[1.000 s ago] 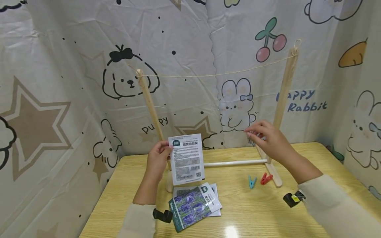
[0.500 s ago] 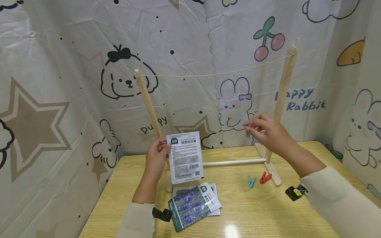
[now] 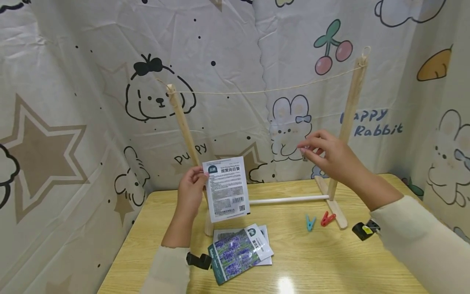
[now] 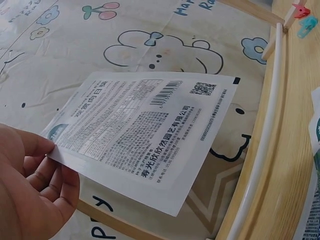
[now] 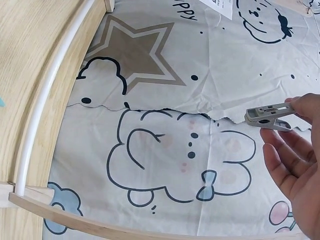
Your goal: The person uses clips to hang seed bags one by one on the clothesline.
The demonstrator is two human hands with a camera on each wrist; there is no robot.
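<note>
My left hand (image 3: 190, 191) pinches a white printed seed packet (image 3: 226, 190) by its upper left edge and holds it up over the table. The left wrist view shows thumb and fingers gripping one corner of the packet (image 4: 135, 135), its text side showing. At the right, my right hand (image 3: 327, 157) is raised below the string. Its thumb and fingertips pinch a grey clothespin (image 5: 270, 116), plain in the right wrist view. A string (image 3: 264, 91) runs between two wooden posts, above both hands.
On the table lie a purple-flower seed packet (image 3: 238, 255) over another white packet (image 3: 267, 237). A blue clothespin (image 3: 310, 223) and a red clothespin (image 3: 328, 219) lie near the right post (image 3: 350, 106). A white rod (image 3: 290, 200) joins the stand's feet.
My left hand has raised the seed packet slightly and shifted it left. My right hand has moved up with the clothespin. The things on the table stay put.
</note>
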